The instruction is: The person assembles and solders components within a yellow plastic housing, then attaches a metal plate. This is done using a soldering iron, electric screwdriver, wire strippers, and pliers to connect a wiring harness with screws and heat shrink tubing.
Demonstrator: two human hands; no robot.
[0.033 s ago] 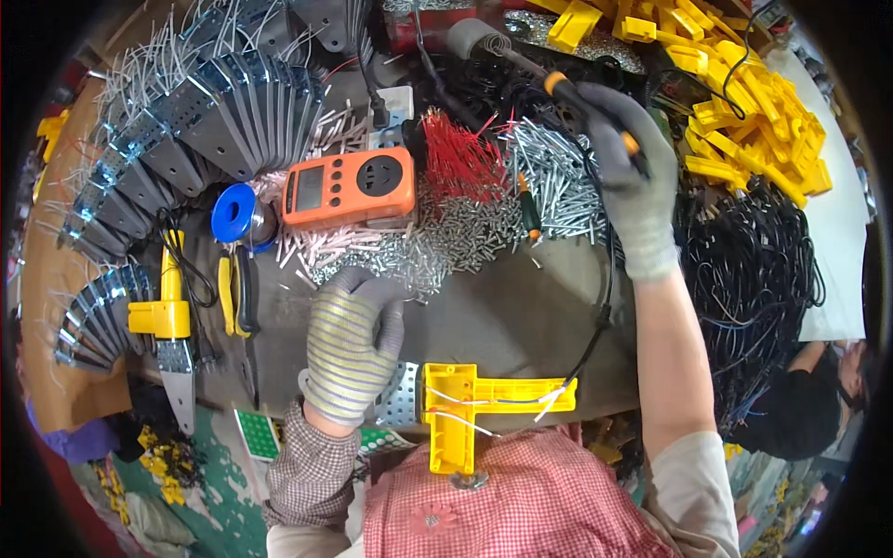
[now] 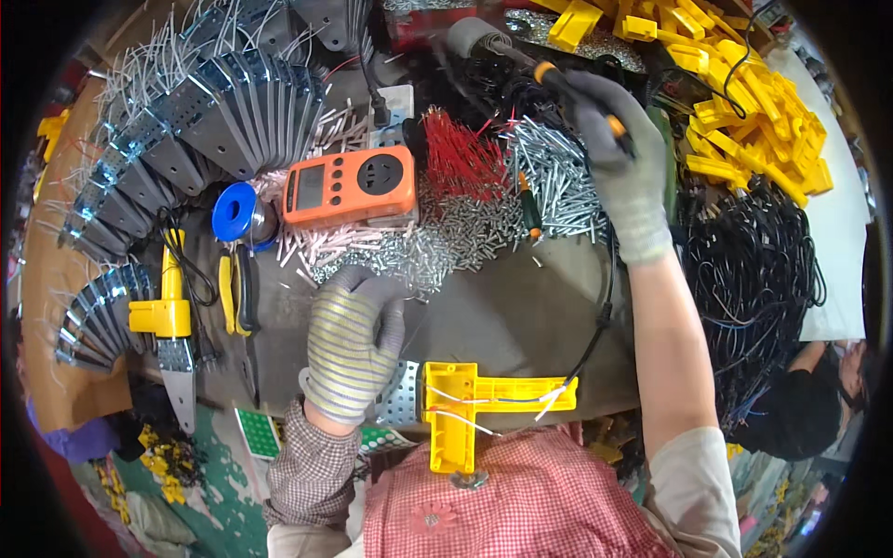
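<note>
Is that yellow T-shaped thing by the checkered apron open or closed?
Open: the yellow T-shaped casing shows its hollow inside, and white wires lie across it uncovered.

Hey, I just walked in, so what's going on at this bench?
A person in work gloves has the right hand closed around the handle of what looks like a soldering iron, its far end at a coiled stand. The left hand is down by a perforated metal piece; its grip is hard to make out. Beside that, a yellow T-shaped housing lies open at the bench's near edge, with white wires and a black cable running into it.
</note>
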